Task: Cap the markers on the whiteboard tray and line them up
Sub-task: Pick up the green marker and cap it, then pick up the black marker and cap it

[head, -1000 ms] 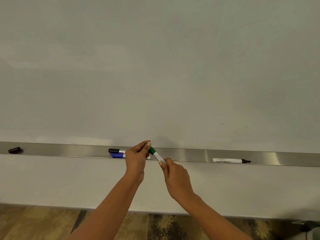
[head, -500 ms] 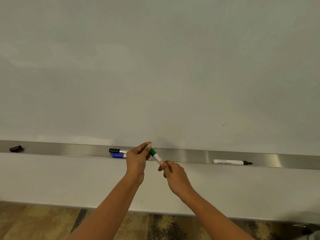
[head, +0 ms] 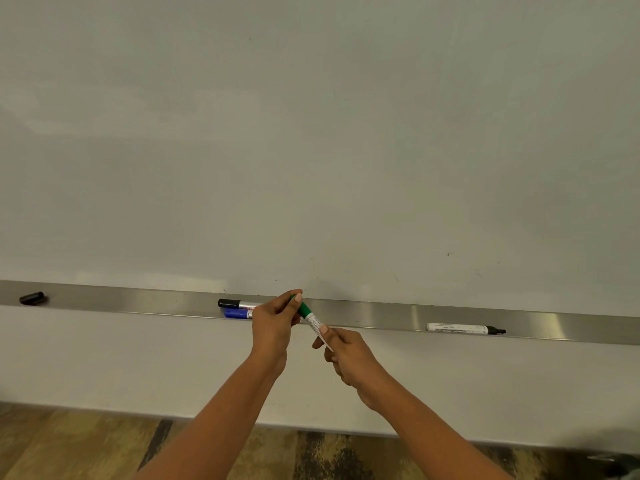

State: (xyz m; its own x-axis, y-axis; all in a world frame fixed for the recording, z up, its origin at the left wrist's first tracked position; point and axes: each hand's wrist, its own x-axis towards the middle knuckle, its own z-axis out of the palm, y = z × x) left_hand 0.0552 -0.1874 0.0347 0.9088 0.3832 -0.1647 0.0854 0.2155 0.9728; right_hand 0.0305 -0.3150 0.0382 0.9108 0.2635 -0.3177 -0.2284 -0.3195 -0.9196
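Observation:
A green marker [head: 311, 317] is held tilted in front of the metal whiteboard tray [head: 381, 315]. My left hand [head: 275, 325] pinches its green cap end, and my right hand [head: 346, 358] grips its white barrel. On the tray to the left lie a black-capped marker [head: 235, 303] and a blue-capped marker [head: 238, 313], side by side and partly hidden by my left hand. An uncapped black marker [head: 464, 329] lies on the tray to the right, tip pointing right. A loose black cap [head: 32, 298] rests at the tray's far left.
The blank whiteboard [head: 311, 133] fills the view above the tray. Below the tray is a pale wall panel [head: 104, 358], then wood-patterned floor [head: 86, 445]. A dark object [head: 620, 464] shows at the bottom right corner.
My right hand has slid up the green marker's barrel toward my left hand. Both hands stay in front of the tray's middle.

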